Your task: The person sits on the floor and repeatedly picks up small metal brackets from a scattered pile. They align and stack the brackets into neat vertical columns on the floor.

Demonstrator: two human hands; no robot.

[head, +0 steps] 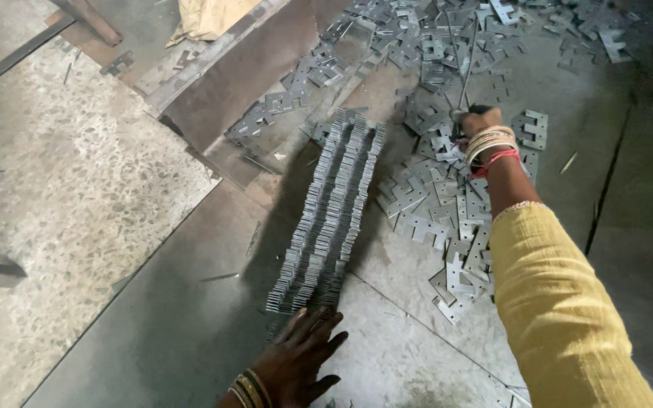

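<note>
at the near edge of the metal sheet on the floor (190,332), the left hand (296,363) lies flat with fingers spread, fingertips just touching the near end of a long packed row of stamped metal plates (334,211). the row's long axis runs away from the person, tilted slightly to the right, so the left hand is the nearer one, sitting right at its foot. to the right, past a yellow sleeve (561,317) and a wrist of bangles, the right hand (478,121) is closed around a thin metal rod (464,72) that points away into a loose scatter of notched plates (447,204), well apart from the row's far end. further off, a tan cloth (205,19) lies by a dark slab. no packages, labels or signs are visible.
</note>
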